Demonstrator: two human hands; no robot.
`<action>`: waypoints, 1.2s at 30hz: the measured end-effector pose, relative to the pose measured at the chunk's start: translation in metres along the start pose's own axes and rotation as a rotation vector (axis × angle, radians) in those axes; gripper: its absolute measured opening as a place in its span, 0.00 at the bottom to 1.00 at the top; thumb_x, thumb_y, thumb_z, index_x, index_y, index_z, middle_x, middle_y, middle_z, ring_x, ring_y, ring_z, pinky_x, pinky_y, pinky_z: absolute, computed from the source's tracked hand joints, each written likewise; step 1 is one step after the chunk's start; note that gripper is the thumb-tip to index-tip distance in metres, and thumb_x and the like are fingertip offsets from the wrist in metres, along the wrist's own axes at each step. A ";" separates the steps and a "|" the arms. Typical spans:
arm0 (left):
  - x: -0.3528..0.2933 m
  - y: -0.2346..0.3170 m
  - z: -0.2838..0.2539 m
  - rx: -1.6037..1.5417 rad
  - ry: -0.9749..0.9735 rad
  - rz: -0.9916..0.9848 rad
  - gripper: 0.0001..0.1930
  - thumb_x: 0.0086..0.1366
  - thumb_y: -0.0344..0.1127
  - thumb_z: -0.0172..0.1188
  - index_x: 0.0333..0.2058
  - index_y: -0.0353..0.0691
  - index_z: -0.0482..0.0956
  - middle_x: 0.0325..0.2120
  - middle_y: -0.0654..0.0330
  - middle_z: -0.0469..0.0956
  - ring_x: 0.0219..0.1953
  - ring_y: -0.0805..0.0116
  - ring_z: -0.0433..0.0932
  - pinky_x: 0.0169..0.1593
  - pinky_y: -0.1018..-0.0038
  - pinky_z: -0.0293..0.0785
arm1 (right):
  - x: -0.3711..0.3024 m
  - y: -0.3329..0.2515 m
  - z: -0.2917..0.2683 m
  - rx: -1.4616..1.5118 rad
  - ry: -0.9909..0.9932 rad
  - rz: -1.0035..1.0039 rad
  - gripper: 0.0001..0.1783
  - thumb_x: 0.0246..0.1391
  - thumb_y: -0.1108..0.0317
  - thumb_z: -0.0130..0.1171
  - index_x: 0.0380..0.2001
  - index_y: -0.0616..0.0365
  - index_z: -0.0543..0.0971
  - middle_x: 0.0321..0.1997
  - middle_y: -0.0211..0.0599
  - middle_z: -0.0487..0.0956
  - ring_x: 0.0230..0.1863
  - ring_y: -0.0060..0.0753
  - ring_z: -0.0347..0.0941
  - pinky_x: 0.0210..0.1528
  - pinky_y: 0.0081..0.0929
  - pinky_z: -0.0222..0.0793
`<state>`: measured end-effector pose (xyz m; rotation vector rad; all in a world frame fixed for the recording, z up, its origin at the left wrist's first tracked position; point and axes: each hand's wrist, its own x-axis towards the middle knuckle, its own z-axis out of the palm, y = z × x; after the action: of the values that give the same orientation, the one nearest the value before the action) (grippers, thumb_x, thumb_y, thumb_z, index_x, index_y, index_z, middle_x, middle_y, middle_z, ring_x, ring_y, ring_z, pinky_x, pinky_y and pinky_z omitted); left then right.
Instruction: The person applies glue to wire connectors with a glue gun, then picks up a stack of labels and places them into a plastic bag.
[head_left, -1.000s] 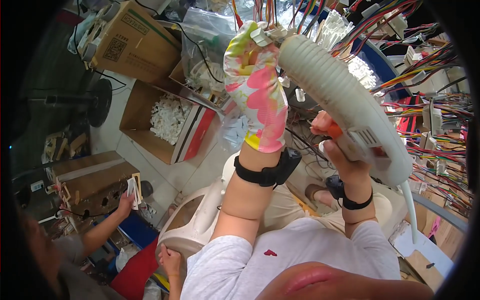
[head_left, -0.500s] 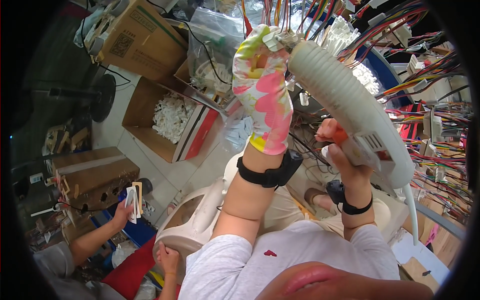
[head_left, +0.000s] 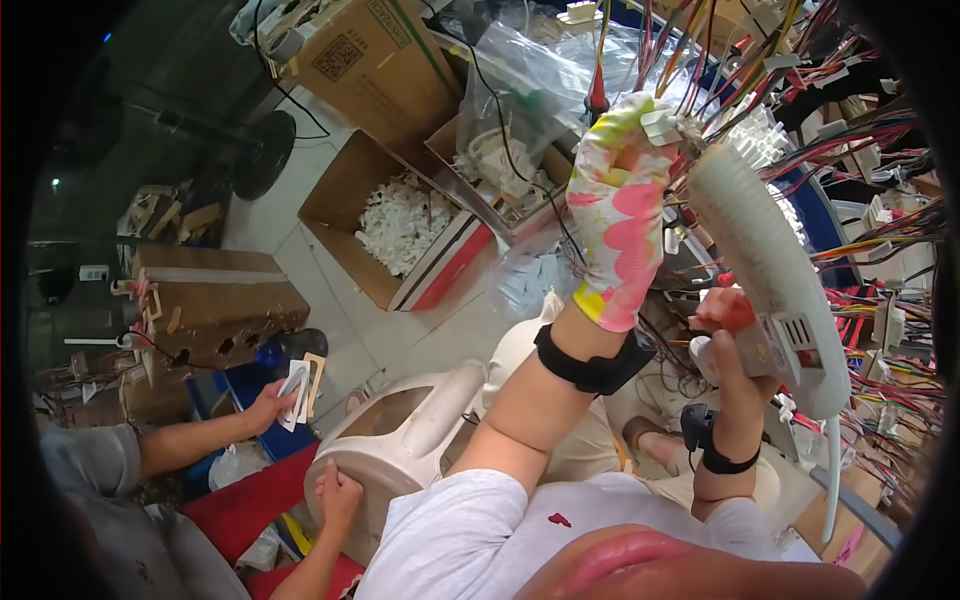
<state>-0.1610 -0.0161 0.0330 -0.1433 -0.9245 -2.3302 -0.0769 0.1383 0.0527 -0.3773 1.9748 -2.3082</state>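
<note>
A pink, yellow and white patterned glove covers my left hand [head_left: 622, 210], which is raised with its fingers closed on a small white connector [head_left: 658, 127] that has wires running up from it. My right hand [head_left: 738, 350], bare, grips a cream heat gun [head_left: 765, 235] with a ribbed barrel, an orange trigger part and a pale cord at its bottom. The gun's nozzle end lies right beside the connector and my gloved fingertips. Exactly how the fingers pinch the connector is partly hidden by the glove.
Bundles of coloured wires [head_left: 850, 245] with white connectors hang along the right and top. An open carton [head_left: 335, 185] of small white parts stands on the left floor. A co-worker's hand [head_left: 268, 405] holds flat white and tan pieces; that person's other hand touches a cream plastic chair [head_left: 375, 480].
My view has shifted, so the scene sits farther right and lower. Both hands keep their grips, with the heat gun's nozzle still beside the connector.
</note>
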 end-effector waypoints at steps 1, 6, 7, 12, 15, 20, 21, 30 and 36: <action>-0.002 0.004 -0.002 0.022 -0.004 0.002 0.23 0.59 0.20 0.53 0.55 0.34 0.66 0.49 0.56 0.73 0.51 0.67 0.73 0.57 0.73 0.67 | -0.002 -0.001 0.001 -0.018 0.007 -0.003 0.22 0.51 0.76 0.57 0.50 0.65 0.68 0.41 0.41 0.72 0.44 0.35 0.70 0.44 0.34 0.73; -0.001 0.009 0.000 -0.020 0.024 -0.031 0.20 0.60 0.20 0.56 0.52 0.33 0.69 0.48 0.57 0.74 0.48 0.71 0.74 0.54 0.75 0.68 | 0.000 -0.003 0.000 -0.002 -0.005 0.014 0.22 0.51 0.75 0.57 0.50 0.65 0.68 0.40 0.41 0.72 0.44 0.36 0.70 0.44 0.33 0.73; -0.001 0.009 0.001 -0.029 0.021 -0.039 0.20 0.60 0.20 0.56 0.52 0.33 0.69 0.48 0.57 0.74 0.48 0.71 0.74 0.54 0.75 0.68 | 0.000 -0.005 0.000 -0.010 0.004 0.014 0.22 0.51 0.75 0.57 0.50 0.65 0.68 0.40 0.41 0.72 0.44 0.36 0.70 0.44 0.33 0.73; -0.002 0.002 -0.002 -0.079 0.017 -0.037 0.21 0.60 0.21 0.55 0.53 0.33 0.68 0.49 0.56 0.73 0.49 0.69 0.73 0.55 0.73 0.68 | 0.003 -0.007 0.003 0.046 -0.025 0.008 0.21 0.49 0.73 0.58 0.47 0.66 0.68 0.38 0.39 0.70 0.43 0.34 0.68 0.46 0.33 0.69; -0.003 0.000 -0.006 -0.116 -0.009 0.005 0.21 0.60 0.22 0.57 0.53 0.33 0.68 0.49 0.56 0.73 0.49 0.69 0.73 0.54 0.73 0.69 | 0.004 -0.010 0.004 0.058 -0.058 0.029 0.18 0.49 0.74 0.58 0.44 0.67 0.69 0.37 0.39 0.70 0.43 0.34 0.68 0.46 0.32 0.68; -0.005 0.005 0.003 -0.047 0.009 -0.026 0.20 0.60 0.22 0.56 0.52 0.34 0.69 0.47 0.58 0.75 0.47 0.70 0.75 0.53 0.73 0.70 | 0.001 -0.014 0.004 0.040 0.020 0.068 0.17 0.49 0.74 0.57 0.43 0.67 0.70 0.36 0.39 0.71 0.41 0.34 0.69 0.44 0.30 0.69; -0.006 0.005 0.002 -0.046 0.008 -0.026 0.20 0.60 0.22 0.56 0.52 0.34 0.69 0.47 0.58 0.75 0.47 0.70 0.75 0.53 0.73 0.70 | 0.001 -0.013 0.004 0.042 0.021 0.067 0.17 0.49 0.74 0.57 0.43 0.67 0.70 0.36 0.39 0.71 0.41 0.34 0.69 0.44 0.30 0.69; -0.005 0.002 -0.001 -0.068 0.012 -0.002 0.21 0.60 0.19 0.55 0.53 0.34 0.68 0.49 0.55 0.72 0.51 0.65 0.73 0.58 0.68 0.67 | 0.002 -0.012 0.005 0.113 0.034 0.045 0.16 0.48 0.76 0.57 0.42 0.66 0.70 0.35 0.38 0.71 0.40 0.33 0.69 0.44 0.29 0.69; -0.004 -0.003 -0.005 -0.117 -0.014 0.027 0.22 0.59 0.20 0.55 0.53 0.34 0.67 0.50 0.56 0.72 0.51 0.65 0.73 0.59 0.66 0.67 | 0.001 -0.012 0.005 0.103 0.046 0.047 0.16 0.49 0.76 0.57 0.43 0.66 0.70 0.36 0.38 0.71 0.40 0.33 0.69 0.44 0.29 0.69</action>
<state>-0.1587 -0.0157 0.0260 -0.2188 -0.7886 -2.3615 -0.0757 0.1353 0.0654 -0.2690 1.8534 -2.3984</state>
